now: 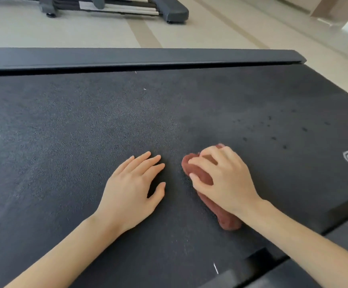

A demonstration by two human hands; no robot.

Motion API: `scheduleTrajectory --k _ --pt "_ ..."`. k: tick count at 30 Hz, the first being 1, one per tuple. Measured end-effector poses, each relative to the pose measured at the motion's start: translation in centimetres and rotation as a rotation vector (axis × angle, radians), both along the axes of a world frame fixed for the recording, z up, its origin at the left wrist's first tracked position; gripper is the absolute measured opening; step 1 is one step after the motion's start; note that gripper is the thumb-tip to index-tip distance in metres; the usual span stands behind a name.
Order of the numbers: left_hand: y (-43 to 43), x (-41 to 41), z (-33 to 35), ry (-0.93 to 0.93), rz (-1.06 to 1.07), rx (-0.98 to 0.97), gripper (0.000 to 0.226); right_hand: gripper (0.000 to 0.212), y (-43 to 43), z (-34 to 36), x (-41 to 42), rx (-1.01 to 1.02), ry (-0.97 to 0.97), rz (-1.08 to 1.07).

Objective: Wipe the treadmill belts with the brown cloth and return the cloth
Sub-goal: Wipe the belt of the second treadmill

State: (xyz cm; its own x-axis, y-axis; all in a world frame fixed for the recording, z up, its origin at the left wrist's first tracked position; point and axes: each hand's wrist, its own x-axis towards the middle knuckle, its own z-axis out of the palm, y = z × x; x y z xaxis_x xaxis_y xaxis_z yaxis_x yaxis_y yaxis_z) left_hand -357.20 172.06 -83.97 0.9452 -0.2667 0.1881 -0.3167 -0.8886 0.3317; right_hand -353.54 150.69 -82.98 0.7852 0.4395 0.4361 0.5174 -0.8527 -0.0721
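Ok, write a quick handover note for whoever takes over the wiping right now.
Left hand: flat on the belt, holding nothing.
Right hand: grips the bunched brown cloth, pressing it on the belt.
Done: cannot tell how much is wiped.
Left: dark spots right of the cloth, probably the second treadmill beyond, then return the cloth.
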Motion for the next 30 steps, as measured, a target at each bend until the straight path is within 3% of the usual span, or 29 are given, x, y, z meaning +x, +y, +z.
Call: scheduleTrajectory --k 4,10,13,16,18,20,21,25,27,30 --pt "-0.9 -1.4 -0.4 0.039 0.002 0.126 0.068 0.017 -4.7 -0.5 -4.3 0.051 -0.025 0.111" --pt "-1.1 -1.3 -0.7 0.052 -0.007 0.148 0.072 0.026 -5.8 0.8 5.2 -0.063 0.118 -0.461" --pt "-1.2 -1.3 -0.7 0.044 -0.013 0.153 0.072 0.032 -4.0 0.1 4.3 -0.103 0.094 -0.621" --pt "-0.8 -1.4 -0.7 0.044 -0.025 0.175 0.073 0.026 -1.8 -1.0 -1.5 0.01 -0.022 -0.354" --pt "-0.8 -1.4 -0.7 0.043 -0.04 0.173 0.073 0.02 -3.0 -0.9 -3.9 -0.002 -0.037 -0.004" --pt "-0.9 -1.5 -0.6 0.038 -0.049 0.16 0.073 0.019 -5.7 0.2 -3.2 -0.061 0.013 0.118" --pt "-0.9 -1.6 -0.5 0.038 -0.052 0.159 0.073 0.021 -7.0 0.7 -2.3 -0.076 0.043 0.027" --pt "-1.3 -1.8 0.4 0.131 -0.042 0.251 0.074 0.029 -8.7 1.3 1.7 -0.01 0.174 -0.702" --pt "-1.9 -1.2 0.8 0.184 -0.037 0.334 0.073 0.032 -6.5 0.9 1.0 -0.069 0.15 -0.733" --pt "-3.8 0.4 1.6 0.157 -0.078 0.326 0.071 0.028 -2.7 0.2 -3.6 -0.056 0.075 -0.495"
